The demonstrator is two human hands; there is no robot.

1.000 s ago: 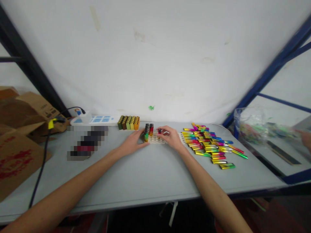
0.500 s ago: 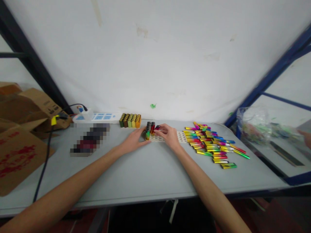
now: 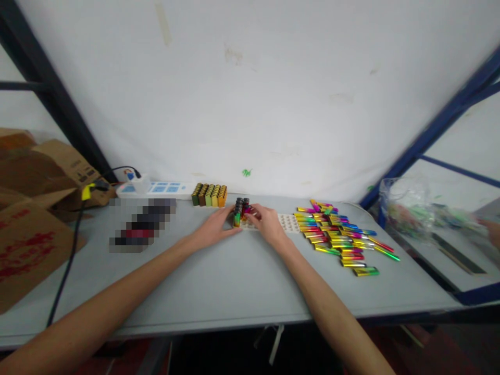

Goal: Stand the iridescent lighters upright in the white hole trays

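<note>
Several upright metallic lighters [image 3: 238, 214] with dark tops stand at the left end of a white holed tray [image 3: 289, 223]. My left hand [image 3: 214, 227] curves around that end, thumb along the front and fingers at the left side of the lighters. My right hand [image 3: 267, 224] is over the tray, thumb and fingers pinched on a reddish lighter [image 3: 247, 210] beside the standing ones. The fingers partly hide this lighter. Empty holes show in the tray right of my right hand.
Many shiny multicoloured lighters [image 3: 336, 234] lie loose to the right. A block of gold-topped lighters [image 3: 209, 195] stands behind my left hand, near a power strip [image 3: 167, 189]. Cardboard boxes [image 3: 35, 245] and a black cable [image 3: 68, 260] are left; a plastic bag [image 3: 408, 208] is right.
My right hand has shifted slightly left and brought its lighter down beside the standing lighters. My left hand has stayed at the tray's end.
</note>
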